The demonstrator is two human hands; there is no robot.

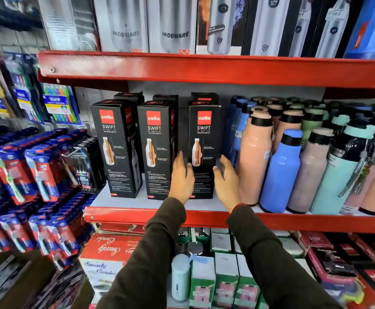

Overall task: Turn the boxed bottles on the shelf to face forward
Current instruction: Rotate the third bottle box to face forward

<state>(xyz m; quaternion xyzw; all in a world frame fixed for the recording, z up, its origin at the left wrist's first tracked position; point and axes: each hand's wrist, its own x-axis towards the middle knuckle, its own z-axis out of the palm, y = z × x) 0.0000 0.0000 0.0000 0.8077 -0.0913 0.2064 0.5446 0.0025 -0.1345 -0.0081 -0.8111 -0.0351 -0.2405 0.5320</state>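
Both hands flank the right-hand box [204, 150] on the middle shelf [204, 216], the left hand [182, 175] open at its left edge and the right hand [225, 178] open at its right edge, fingers spread, neither clearly clamped on it. The box shows its logo face, as do two boxes [135, 148] to its left. A careless twist could likely knock the pink bottle [254, 157] just beside it.

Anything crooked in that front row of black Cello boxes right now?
Slightly: the left box is angled, showing its side panel. The middle box less so. The right box, between both open hands, looks square.
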